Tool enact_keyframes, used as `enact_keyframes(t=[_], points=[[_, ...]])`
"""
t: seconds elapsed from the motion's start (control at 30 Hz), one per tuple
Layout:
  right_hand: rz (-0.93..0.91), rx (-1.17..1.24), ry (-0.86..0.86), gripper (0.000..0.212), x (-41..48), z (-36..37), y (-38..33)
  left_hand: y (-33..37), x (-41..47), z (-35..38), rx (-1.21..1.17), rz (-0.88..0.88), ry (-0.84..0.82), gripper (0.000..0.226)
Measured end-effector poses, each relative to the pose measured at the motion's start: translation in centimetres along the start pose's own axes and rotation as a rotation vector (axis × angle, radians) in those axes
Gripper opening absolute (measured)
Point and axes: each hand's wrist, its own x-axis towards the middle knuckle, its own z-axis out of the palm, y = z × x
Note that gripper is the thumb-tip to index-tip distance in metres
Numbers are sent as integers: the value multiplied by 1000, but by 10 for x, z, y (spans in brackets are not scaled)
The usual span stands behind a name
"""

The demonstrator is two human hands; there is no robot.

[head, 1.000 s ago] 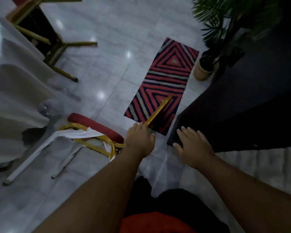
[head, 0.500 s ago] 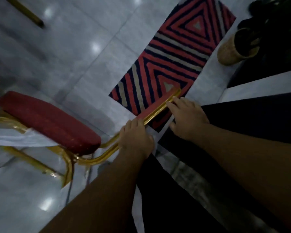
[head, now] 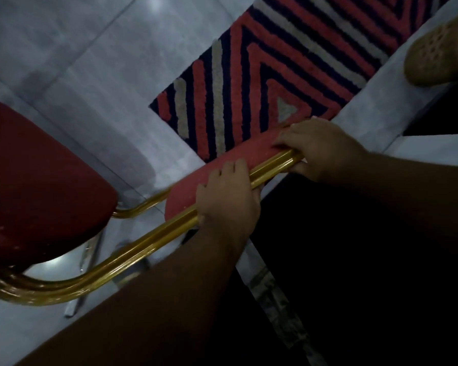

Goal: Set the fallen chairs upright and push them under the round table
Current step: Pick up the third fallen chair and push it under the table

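Observation:
A fallen chair lies on the marble floor, its dark red seat cushion (head: 37,180) at the left and its gold metal frame (head: 132,257) curving toward the centre. The red padded backrest (head: 196,180) lies near the rug's edge. My left hand (head: 228,199) is closed over the gold back rail and the backrest. My right hand (head: 320,149) grips the same rail at its far end, fingers over the backrest top. The round table is out of view.
A striped red, navy and grey rug (head: 275,75) lies just beyond the chair back. A woven basket pot (head: 434,54) stands at the top right. A dark surface (head: 381,260) fills the right and lower right. Pale marble floor (head: 77,48) spreads to the upper left.
The view has dropped much closer to the chair. My right hand moved from above the floor onto the gold back rail, and both hands now hold it.

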Motion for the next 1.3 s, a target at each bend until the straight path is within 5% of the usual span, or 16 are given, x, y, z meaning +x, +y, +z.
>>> enact_keyframes(t=[0.47,0.87,1.1,1.3], points=[[-192,-167,259,36,-46,-18,-45,2,-53,-48,87,-36,39,32],[-293,-189,375,34,-145,-137,-176,-2,-168,-164,41,68,410,27],[-377,132,258,46,-203,-204,-246,-36,-261,-252,-100,54,482,33],[-400,278,249,28,-238,-224,-294,-64,-323,-281,-78,18,601,29]])
